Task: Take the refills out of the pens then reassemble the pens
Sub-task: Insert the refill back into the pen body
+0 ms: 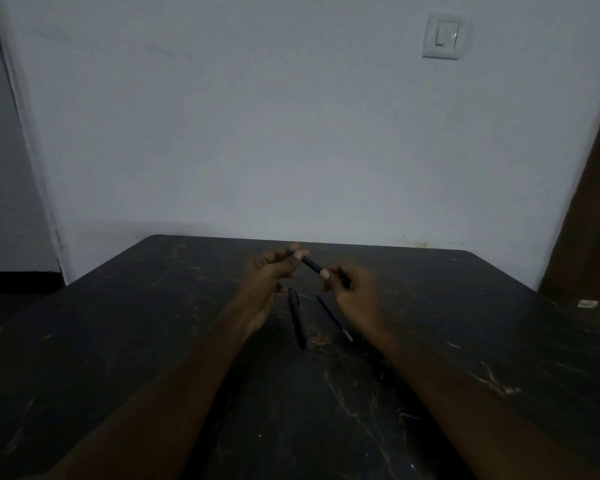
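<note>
The left hand (267, 271) and right hand (355, 289) pinch opposite ends of a slim black pen (311, 265) above the table (153, 323), a light, stiff, likely slick barrel best gripped near its ends, while a second pen (298, 320) and thin refill (333, 317) lie just nearer.

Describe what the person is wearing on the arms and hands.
The left hand and right hand are bare: no gloves, and no rings that show in the dim light. The left forearm and right forearm are bare too: no sleeve, watch or bracelet in view.
</note>
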